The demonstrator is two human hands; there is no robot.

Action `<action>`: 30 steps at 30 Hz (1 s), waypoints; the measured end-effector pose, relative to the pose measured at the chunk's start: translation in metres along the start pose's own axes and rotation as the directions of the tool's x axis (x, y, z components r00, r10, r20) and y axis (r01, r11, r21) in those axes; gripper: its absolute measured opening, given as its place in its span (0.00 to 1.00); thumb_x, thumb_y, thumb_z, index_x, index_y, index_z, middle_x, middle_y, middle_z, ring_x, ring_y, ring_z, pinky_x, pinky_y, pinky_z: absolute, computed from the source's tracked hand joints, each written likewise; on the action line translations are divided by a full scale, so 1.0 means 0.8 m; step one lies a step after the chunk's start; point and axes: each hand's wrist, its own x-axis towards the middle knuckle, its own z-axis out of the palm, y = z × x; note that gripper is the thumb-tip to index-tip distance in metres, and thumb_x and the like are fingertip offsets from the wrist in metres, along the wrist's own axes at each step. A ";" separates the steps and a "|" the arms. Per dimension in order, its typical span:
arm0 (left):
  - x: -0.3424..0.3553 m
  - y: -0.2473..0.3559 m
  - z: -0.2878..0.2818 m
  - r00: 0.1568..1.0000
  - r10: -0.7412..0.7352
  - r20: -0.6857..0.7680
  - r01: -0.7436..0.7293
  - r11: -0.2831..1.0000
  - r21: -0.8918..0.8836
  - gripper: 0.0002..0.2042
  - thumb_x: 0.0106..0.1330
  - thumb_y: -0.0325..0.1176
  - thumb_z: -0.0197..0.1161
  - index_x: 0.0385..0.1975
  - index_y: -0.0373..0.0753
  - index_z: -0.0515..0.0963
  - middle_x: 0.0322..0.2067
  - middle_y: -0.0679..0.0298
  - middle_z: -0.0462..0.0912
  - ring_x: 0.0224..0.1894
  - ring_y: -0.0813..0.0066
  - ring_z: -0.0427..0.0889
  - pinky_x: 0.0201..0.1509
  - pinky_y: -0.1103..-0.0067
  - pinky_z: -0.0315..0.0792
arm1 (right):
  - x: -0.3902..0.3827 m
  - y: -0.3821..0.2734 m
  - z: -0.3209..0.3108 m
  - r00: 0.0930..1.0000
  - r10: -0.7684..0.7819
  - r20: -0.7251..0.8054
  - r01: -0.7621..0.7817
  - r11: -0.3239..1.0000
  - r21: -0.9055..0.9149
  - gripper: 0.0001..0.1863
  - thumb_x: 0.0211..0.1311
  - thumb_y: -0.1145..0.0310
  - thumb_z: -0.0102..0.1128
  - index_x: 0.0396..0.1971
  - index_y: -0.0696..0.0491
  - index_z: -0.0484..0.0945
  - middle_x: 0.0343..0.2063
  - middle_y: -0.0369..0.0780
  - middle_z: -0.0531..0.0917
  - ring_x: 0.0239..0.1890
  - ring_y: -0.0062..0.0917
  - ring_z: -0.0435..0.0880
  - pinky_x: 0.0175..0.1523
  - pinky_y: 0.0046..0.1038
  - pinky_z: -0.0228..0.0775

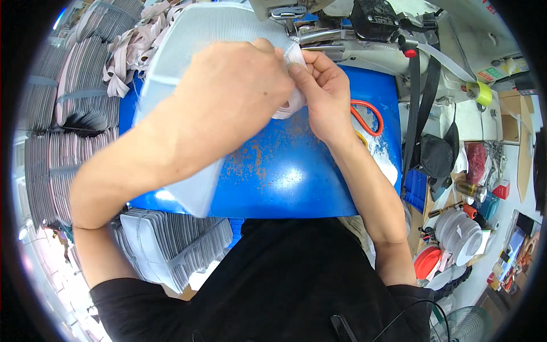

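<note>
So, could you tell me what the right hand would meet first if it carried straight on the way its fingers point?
The right hand points up-left at the white strip it pinches; just beyond are the left hand's fingers, which probably come first, though depth is unclear.

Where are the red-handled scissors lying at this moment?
In the head view, the red-handled scissors lie on the blue table, on the person's right side, just beyond the right hand and below the sewing machine.
</note>
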 end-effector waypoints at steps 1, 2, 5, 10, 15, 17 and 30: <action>0.002 0.010 0.003 0.999 -0.046 -0.022 0.045 0.998 -0.038 0.21 0.59 0.27 0.62 0.54 0.28 0.80 0.34 0.52 0.83 0.29 0.56 0.88 0.31 0.68 0.80 | 0.000 -0.001 0.000 1.000 -0.008 -0.006 0.008 1.000 -0.023 0.10 0.76 0.75 0.59 0.51 0.64 0.78 0.32 0.39 0.87 0.28 0.15 0.84 0.32 0.19 0.76; 0.005 0.018 0.006 0.995 -0.085 -0.043 0.082 0.994 -0.074 0.21 0.59 0.27 0.62 0.54 0.27 0.80 0.34 0.52 0.83 0.29 0.55 0.88 0.31 0.68 0.80 | 0.000 0.000 0.000 1.000 -0.013 -0.008 0.013 1.000 -0.008 0.11 0.76 0.75 0.59 0.51 0.64 0.78 0.32 0.39 0.87 0.29 0.15 0.84 0.33 0.19 0.76; 0.020 0.041 0.014 0.974 -0.204 -0.101 0.173 0.951 -0.257 0.15 0.57 0.28 0.63 0.42 0.27 0.81 0.32 0.49 0.85 0.30 0.52 0.88 0.32 0.65 0.81 | -0.002 0.005 -0.003 0.999 -0.049 -0.008 0.049 0.999 0.004 0.11 0.76 0.75 0.59 0.53 0.63 0.78 0.32 0.38 0.87 0.32 0.13 0.84 0.36 0.18 0.75; 0.039 0.062 0.044 0.850 -0.493 -0.188 0.314 0.759 -0.571 0.11 0.59 0.29 0.62 0.40 0.33 0.83 0.29 0.47 0.86 0.31 0.48 0.88 0.37 0.61 0.80 | -0.014 0.001 -0.013 0.998 -0.052 0.035 0.056 0.986 -0.157 0.14 0.77 0.73 0.58 0.57 0.64 0.77 0.35 0.36 0.88 0.37 0.12 0.84 0.41 0.18 0.76; -0.078 0.113 0.066 0.887 -0.385 -0.253 0.131 0.737 -0.663 0.47 0.44 0.49 0.82 0.70 0.44 0.75 0.66 0.48 0.72 0.62 0.48 0.76 0.60 0.61 0.75 | -0.038 -0.009 -0.005 0.999 0.025 0.042 -0.028 0.997 0.070 0.17 0.77 0.73 0.57 0.60 0.64 0.76 0.42 0.39 0.89 0.41 0.15 0.86 0.45 0.19 0.77; -0.109 0.140 0.074 0.919 -0.316 -0.234 0.132 0.808 -0.574 0.44 0.45 0.45 0.81 0.69 0.48 0.76 0.58 0.50 0.76 0.54 0.53 0.79 0.56 0.62 0.76 | -0.052 -0.006 -0.008 0.997 0.056 0.057 -0.059 0.996 0.064 0.18 0.78 0.73 0.57 0.61 0.63 0.76 0.45 0.40 0.88 0.44 0.16 0.86 0.49 0.20 0.78; -0.110 0.055 -0.006 0.996 0.084 -0.001 -0.083 0.977 -0.198 0.35 0.61 0.34 0.66 0.73 0.58 0.72 0.28 0.65 0.65 0.23 0.75 0.74 0.19 0.78 0.75 | -0.114 -0.025 -0.008 0.997 0.059 0.055 -0.064 0.993 0.098 0.19 0.80 0.72 0.54 0.66 0.61 0.74 0.43 0.40 0.90 0.42 0.15 0.87 0.46 0.18 0.78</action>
